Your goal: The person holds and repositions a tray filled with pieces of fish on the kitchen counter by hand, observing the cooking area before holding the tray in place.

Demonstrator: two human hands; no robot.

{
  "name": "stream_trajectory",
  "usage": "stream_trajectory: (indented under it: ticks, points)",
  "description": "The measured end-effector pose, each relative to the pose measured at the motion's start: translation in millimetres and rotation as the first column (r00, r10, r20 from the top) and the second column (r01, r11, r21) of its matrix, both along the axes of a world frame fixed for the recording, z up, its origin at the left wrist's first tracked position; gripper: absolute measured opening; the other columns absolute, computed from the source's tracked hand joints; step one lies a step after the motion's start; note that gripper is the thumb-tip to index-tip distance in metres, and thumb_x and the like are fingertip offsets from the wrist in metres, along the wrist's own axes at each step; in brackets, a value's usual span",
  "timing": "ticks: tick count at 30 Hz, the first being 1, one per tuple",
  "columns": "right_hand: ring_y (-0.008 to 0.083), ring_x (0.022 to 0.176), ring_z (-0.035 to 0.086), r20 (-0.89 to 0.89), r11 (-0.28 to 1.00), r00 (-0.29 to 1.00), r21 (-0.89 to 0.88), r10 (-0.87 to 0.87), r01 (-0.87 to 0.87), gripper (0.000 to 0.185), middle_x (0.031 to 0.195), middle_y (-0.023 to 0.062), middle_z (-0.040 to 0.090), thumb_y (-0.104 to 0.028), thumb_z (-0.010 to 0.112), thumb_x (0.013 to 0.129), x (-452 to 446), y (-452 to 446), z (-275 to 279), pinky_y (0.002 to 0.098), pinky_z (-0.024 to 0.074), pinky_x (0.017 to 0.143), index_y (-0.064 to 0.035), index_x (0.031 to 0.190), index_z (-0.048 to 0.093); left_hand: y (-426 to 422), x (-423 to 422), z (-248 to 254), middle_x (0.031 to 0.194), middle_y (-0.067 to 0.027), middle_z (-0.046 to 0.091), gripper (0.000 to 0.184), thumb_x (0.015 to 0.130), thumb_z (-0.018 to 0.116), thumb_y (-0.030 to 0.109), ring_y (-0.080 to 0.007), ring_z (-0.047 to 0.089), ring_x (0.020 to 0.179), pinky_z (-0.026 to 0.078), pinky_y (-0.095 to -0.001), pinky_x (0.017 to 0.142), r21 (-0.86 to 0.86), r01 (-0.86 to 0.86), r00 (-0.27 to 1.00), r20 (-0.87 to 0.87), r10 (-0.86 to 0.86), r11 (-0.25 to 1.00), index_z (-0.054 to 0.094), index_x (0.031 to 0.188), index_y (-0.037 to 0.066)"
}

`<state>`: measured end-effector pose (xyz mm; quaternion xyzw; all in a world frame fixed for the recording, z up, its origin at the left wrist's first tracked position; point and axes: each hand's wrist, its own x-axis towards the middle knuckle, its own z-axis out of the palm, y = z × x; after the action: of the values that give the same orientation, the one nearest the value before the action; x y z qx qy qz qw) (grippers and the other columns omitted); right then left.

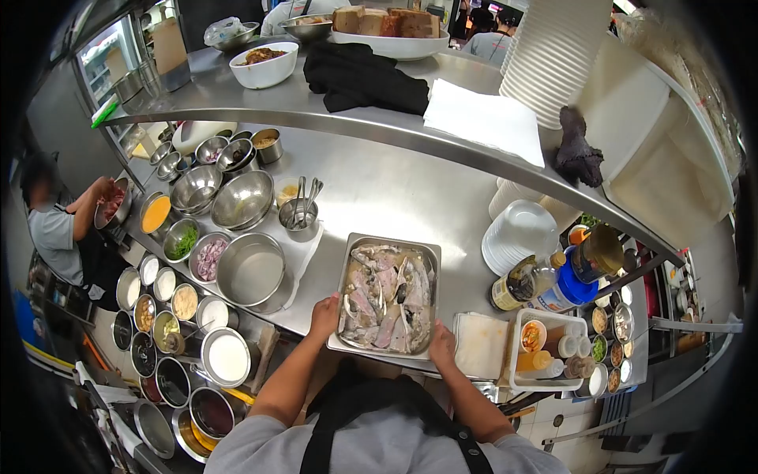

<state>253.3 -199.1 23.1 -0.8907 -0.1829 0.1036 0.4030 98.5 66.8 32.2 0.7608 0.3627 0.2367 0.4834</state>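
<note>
A rectangular steel tray (433, 316) filled with pieces of raw fish (387, 296) in liquid is at the front edge of the steel counter (379, 186). My left hand (324, 317) grips its left side near the front corner, and my right hand (442, 346) has hold of the right side near the other front corner. The fingers of both hands are partly hidden at the tray's rim. Left of the tray is a large steel bowl (250, 269); to its right lies a stack of square sheets (481, 346).
Steel bowls of chopped ingredients crowd the left. Bottles (525, 283), a white bin (515, 379) and stacked white bowls (521, 237) stand right. A raised shelf (316, 126) crosses behind, holding black cloth (359, 79). A co-worker (59, 229) handles a bowl at far left.
</note>
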Motion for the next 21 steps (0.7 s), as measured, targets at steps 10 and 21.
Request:
stream_trajectory:
  ticks: [10,21]
  points:
    - [0.0432,0.076,0.058,0.108,0.996,0.993,0.075,0.042,-0.050,0.047,0.079,0.0251,0.060,-0.033,0.033,0.097,-12.2,2.8,3.9,0.0451,0.0447,0.067,0.0019,0.083,0.061,15.2,1.4,-8.4,0.056,-0.0183,0.050,0.053,0.096,0.043,0.039,-0.0233,0.048,0.054,0.041,-0.0392,0.059,0.060,0.028,0.999,-0.018,-0.027,0.998,0.052,0.067,-0.005]
    - [0.0448,0.093,0.056,-0.058,1.000,0.998,-0.001,-0.018,0.018,0.053,0.095,0.0271,0.061,-0.042,0.034,0.094,26.6,5.0,-11.0,0.0471,0.0426,0.081,0.0024,0.091,0.062,-2.9,0.9,-1.9,0.068,-0.0249,0.056,0.051,0.095,0.041,0.038,-0.0387,0.054,0.066,0.044,-0.0420,0.067,-0.009,-0.051,0.998,0.031,0.051,0.999,0.057,0.073,-0.004]
